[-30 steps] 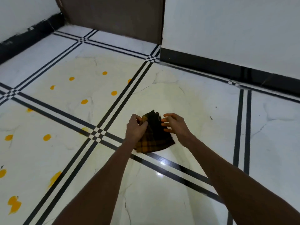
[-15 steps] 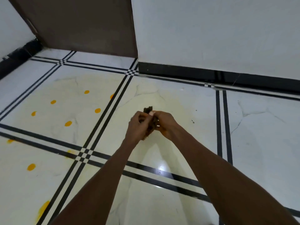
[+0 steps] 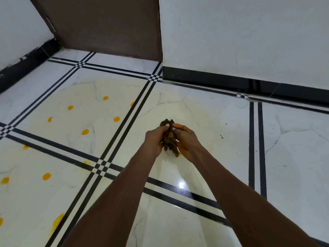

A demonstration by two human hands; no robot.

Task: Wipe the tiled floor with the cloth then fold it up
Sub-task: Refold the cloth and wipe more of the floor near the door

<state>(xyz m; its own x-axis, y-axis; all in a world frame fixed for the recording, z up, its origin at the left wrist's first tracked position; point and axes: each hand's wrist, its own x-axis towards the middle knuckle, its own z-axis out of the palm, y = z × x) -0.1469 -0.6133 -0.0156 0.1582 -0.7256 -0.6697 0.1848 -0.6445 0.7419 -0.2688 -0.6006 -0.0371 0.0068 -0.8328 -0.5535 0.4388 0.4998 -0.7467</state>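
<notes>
A dark brown and yellow checked cloth (image 3: pixel 170 138) is bunched into a narrow bundle above the white tiled floor (image 3: pixel 204 122). My left hand (image 3: pixel 154 139) grips its left side with fingers curled round it. On the other side my right hand (image 3: pixel 187 139) clasps the bundle, thumb on top. Only the cloth's top tip and frayed bottom edge show between my palms; the rest is hidden.
Orange-yellow spots (image 3: pixel 116 119) dot the tiles to the left, and a yellowish smear covers the tile under my hands. Black double lines (image 3: pixel 256 139) cross the floor. A brown door (image 3: pixel 106 25) and white walls with black skirting (image 3: pixel 249 84) stand ahead.
The cloth hung spread between my hands a second ago. Both hands have since closed together and squeezed it into a tight bundle. The view has tilted up toward the wall.
</notes>
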